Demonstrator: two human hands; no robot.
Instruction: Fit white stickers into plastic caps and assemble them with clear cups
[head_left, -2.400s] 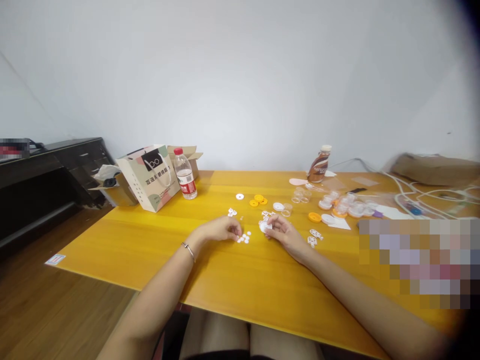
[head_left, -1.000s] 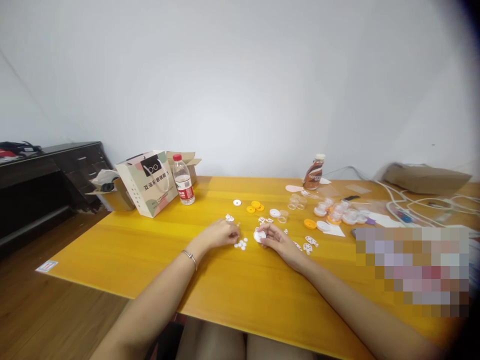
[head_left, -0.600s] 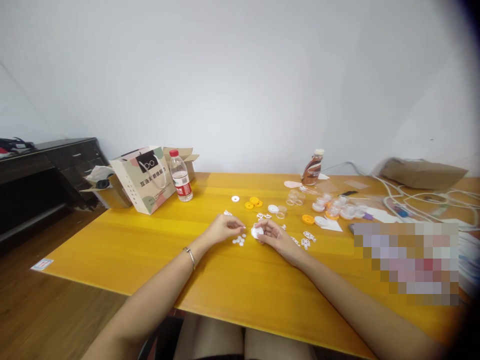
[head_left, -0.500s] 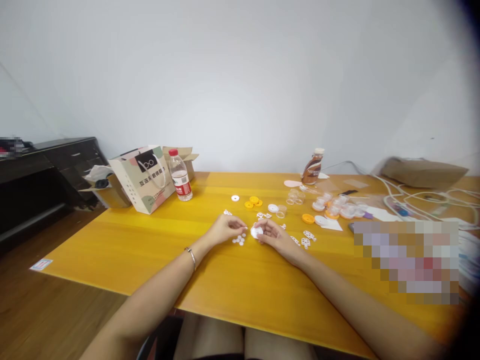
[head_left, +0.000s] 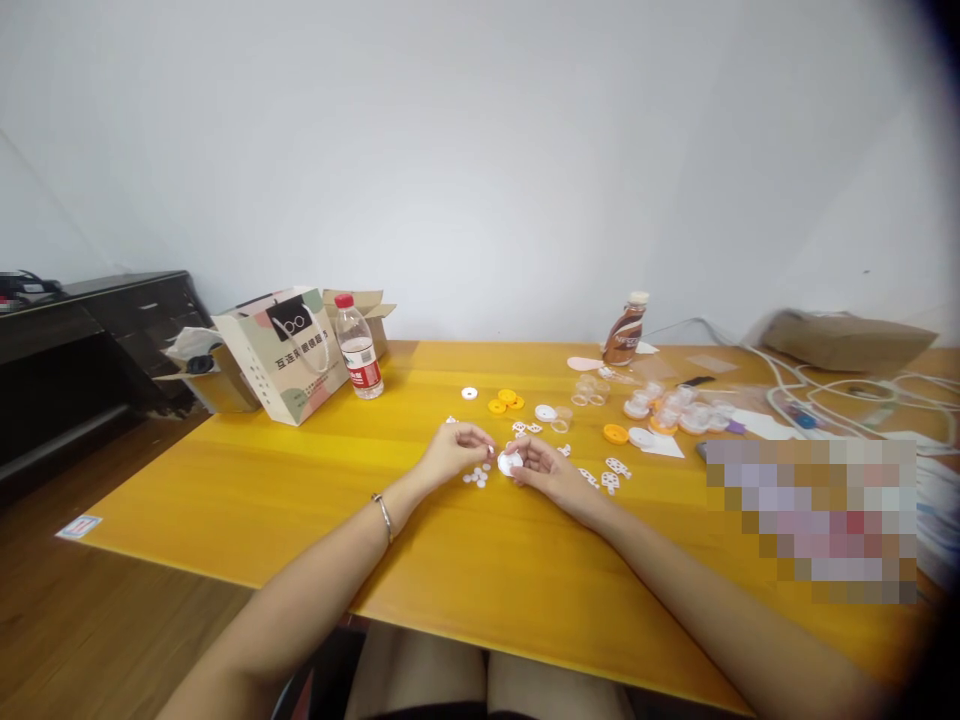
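In the fingers of my right hand (head_left: 551, 472) is a round white plastic disc (head_left: 509, 463), tilted a little above the table. My left hand (head_left: 455, 452) is closed in a pinch just left of it, with a small white piece (head_left: 490, 450) at the fingertips, apart from the disc. Below the left fingers lie several small white discs (head_left: 478, 478). Flat white pieces with cut-out holes (head_left: 610, 481) are scattered right of my right hand, and more of these (head_left: 520, 428) lie behind the disc.
Farther back are orange rings (head_left: 502, 403), a white ring (head_left: 469, 393) and clear cylinders (head_left: 589, 391). Clear-and-orange round parts (head_left: 679, 410) cluster at the right, near white cables (head_left: 795, 385) and a brown bottle (head_left: 624, 333). A red-capped water bottle (head_left: 360, 350) and paper bag (head_left: 289, 360) stand left.
My left fingertips have shifted slightly and curled more around the small white piece. The right hand keeps its hold on the disc. The whole view has moved a little.
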